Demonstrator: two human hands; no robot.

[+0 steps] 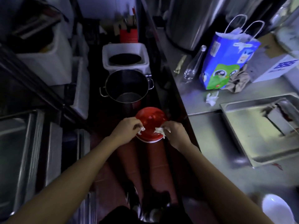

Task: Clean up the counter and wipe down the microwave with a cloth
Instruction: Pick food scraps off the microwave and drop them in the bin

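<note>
Both my hands hover over a red bin that stands on the floor in the aisle. My left hand pinches a small white scrap of tissue above the bin's near rim. My right hand holds a larger crumpled wad of white tissue beside it. On the steel counter to the right lie another crumpled tissue and a brown cloth. No microwave is in view.
A steel pot and a white tub stand on the floor beyond the bin. On the counter are a blue paper bag, a clear glass bottle, a steel tray and a white bowl. Steel units line the left.
</note>
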